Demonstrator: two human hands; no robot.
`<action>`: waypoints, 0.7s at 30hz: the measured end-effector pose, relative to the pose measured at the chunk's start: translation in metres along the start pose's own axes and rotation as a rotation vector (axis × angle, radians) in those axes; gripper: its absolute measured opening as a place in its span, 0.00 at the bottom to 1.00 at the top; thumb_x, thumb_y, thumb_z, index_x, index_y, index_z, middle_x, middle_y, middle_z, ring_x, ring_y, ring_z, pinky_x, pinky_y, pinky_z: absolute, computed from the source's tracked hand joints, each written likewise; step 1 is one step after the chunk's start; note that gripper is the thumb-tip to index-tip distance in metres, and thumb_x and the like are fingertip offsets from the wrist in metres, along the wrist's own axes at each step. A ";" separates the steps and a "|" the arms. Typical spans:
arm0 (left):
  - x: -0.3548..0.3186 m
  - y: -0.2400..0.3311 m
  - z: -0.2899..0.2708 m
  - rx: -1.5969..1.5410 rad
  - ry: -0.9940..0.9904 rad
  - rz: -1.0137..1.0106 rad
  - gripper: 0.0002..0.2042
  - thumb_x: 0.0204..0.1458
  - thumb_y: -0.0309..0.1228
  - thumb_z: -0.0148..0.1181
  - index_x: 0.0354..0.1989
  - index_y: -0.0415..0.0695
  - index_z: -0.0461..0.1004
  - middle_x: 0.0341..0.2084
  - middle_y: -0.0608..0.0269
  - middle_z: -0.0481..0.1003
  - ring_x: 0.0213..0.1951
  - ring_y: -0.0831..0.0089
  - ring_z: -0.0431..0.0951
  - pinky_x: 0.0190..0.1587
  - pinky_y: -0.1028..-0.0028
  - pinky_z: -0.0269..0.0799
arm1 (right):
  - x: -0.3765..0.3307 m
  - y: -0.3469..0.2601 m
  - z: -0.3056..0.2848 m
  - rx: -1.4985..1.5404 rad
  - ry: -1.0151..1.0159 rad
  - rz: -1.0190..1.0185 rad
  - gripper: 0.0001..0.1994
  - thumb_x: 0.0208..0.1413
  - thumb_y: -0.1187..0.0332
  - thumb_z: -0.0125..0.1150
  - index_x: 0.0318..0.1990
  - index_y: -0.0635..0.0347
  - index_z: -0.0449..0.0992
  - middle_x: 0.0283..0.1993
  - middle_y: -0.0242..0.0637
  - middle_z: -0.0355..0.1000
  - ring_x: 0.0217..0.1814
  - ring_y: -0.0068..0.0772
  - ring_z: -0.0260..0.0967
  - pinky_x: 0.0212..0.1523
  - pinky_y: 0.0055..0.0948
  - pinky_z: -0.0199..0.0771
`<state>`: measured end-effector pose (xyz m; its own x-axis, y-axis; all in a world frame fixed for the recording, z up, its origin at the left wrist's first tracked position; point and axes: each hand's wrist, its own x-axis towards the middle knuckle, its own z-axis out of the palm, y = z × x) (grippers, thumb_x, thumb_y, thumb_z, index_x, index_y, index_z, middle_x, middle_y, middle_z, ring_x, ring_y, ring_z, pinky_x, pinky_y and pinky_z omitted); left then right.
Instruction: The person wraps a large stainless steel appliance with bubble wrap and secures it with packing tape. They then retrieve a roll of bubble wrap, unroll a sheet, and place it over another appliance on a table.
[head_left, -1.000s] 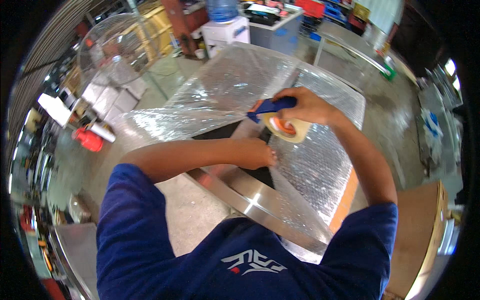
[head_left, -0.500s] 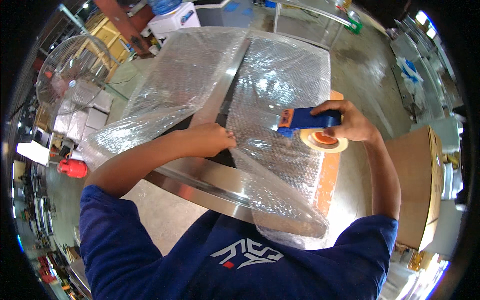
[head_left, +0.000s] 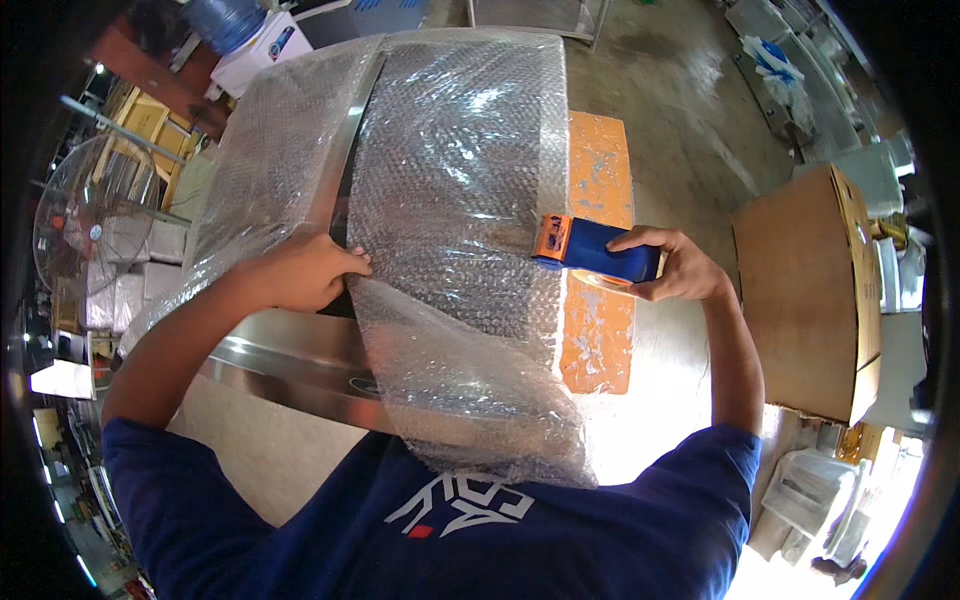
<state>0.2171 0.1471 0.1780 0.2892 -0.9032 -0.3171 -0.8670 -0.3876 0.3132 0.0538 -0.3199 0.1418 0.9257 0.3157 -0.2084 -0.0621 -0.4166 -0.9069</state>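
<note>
Bubble wrap [head_left: 450, 160] lies over a large stainless-steel piece [head_left: 290, 350], with a strip of dark and shiny surface showing between two sheets. My left hand [head_left: 310, 268] is closed at that gap, its thumb and finger pinching the edge of the right-hand sheet. In my right hand [head_left: 680, 266] is a blue and orange tape dispenser [head_left: 612, 252], held by its back end over the right border of the wrap. Its tape roll shows only partly beneath the body. A loose flap of wrap hangs over the near edge, against my shirt.
An orange, paint-worn board [head_left: 598, 340] sticks out beneath the wrapped piece on the right. Farther right stands a big cardboard box [head_left: 800, 290]. A caged fan [head_left: 90, 225] is at the left, and a water dispenser [head_left: 262, 52] stands at the far left.
The view has shifted, so the scene sits farther left. The tape dispenser has come over the wrap's right border and turned, hiding more of its roll. My left hand still pinches the wrap.
</note>
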 end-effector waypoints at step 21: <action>0.098 -0.010 0.043 0.401 0.068 -0.271 0.36 0.65 0.58 0.28 0.75 0.50 0.33 0.74 0.49 0.29 0.74 0.53 0.25 0.73 0.51 0.25 | -0.019 -0.023 -0.043 -0.410 -0.215 0.072 0.28 0.34 0.66 0.69 0.51 0.54 0.79 0.47 0.40 0.77 0.48 0.36 0.75 0.51 0.34 0.75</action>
<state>0.2372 0.0703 0.1055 0.5404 -0.7948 -0.2760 -0.8409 -0.5210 -0.1463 0.0531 -0.3528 0.1821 0.8234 0.4253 -0.3757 0.0695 -0.7327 -0.6770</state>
